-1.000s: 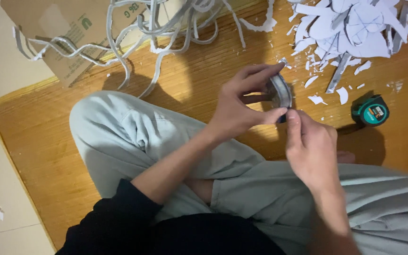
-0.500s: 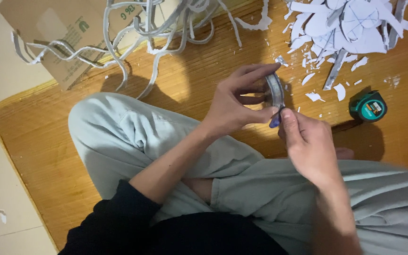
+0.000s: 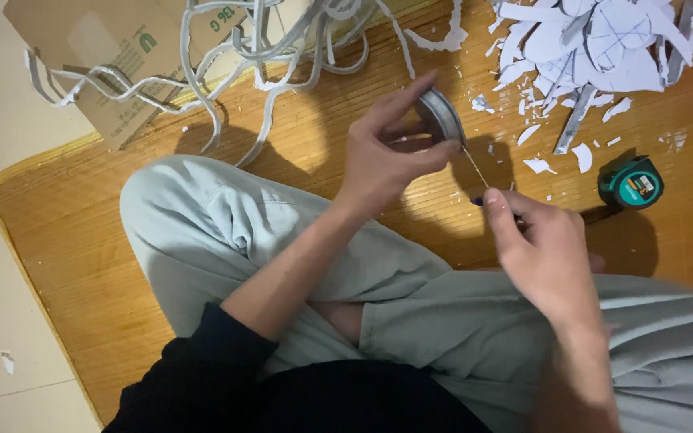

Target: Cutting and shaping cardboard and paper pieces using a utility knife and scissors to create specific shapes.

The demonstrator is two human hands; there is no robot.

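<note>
**Two hands, one strand drawn out from the spool**

Two hands work above the person's crossed legs on a bamboo mat [image 3: 82, 240]. The left hand [image 3: 387, 152] holds a small round grey spool [image 3: 440, 115] by its edges, fingers closed firmly around it and tilted toward the other hand. The right hand [image 3: 543, 248] pinches the end of a thin strand [image 3: 475, 167] between thumb and fingertips, closed tight on it.

Half a second ago the right hand sat right against the spool; now it has pulled away, down and toward the person's right, and a taut length of strand shows between the two hands. That suggests the unwinding is under way, with the free end found and gripped.

Beyond the hands lie a heap of white cut paper scraps [image 3: 595, 48], a green tape measure [image 3: 631, 183], a tangle of white strips [image 3: 266, 40] and a flattened cardboard box [image 3: 106, 48].
</note>
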